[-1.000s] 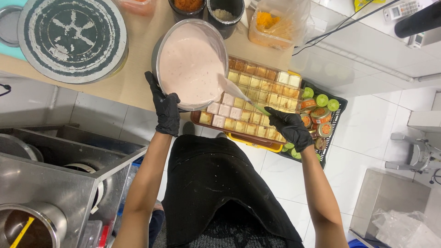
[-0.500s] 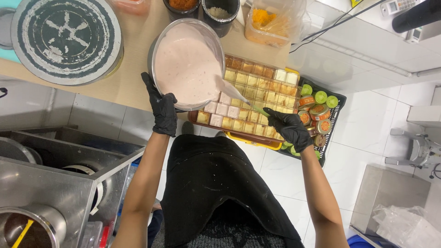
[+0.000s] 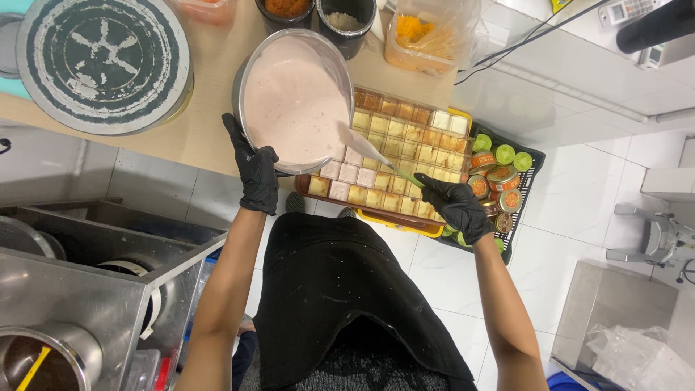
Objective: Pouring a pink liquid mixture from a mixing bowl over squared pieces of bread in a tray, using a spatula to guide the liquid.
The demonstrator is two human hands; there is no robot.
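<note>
Change since earlier frame: bowl [image 3: 293,98] sits a little higher and further left over the tray than half a second ago, still tilted; spatula blade has slid along the rim's lower edge; both gloved hands keep the same grips.

Head view, left hand [image 3: 257,170]: black glove, fingers wrapped around the bowl's near rim, thumb over the edge, gripping the bowl and bearing its weight.

Head view, right hand [image 3: 456,208]: black glove, fingers closed around the green handle of the spatula [image 3: 373,153], whose pale blade reaches into the bowl's lower lip.

Bowl: round, metal, nearly full of pale pink batter [image 3: 289,101]; held tipped above the tray's left end, overlapping its corner.

Tray [image 3: 423,228]: yellow-rimmed, packed with square cake pieces [image 3: 405,137] in rows; the squares nearest the bowl are already coated pink, the rest bare and golden.

Handling, judged: bowl looks heavy with thick liquid, stiff-walled and smooth, likely slippery where batter smears the rim; best held at the clean rim with the thumb hooked over. Batter is soft and slow-flowing. Cake squares look soft and easily crushed.

Right of tray: black crate [image 3: 525,188] holding small lidded jars [image 3: 499,174] with green and orange tops.

Beyond bowl: two dark tubs [image 3: 347,18] and a clear bag [image 3: 427,32] of orange contents on the wooden counter [image 3: 203,130].

Left of bowl: large round dark lid [image 3: 101,58].

Below bowl: black apron [image 3: 340,304]; steel equipment [image 3: 79,289] lower left.
</note>
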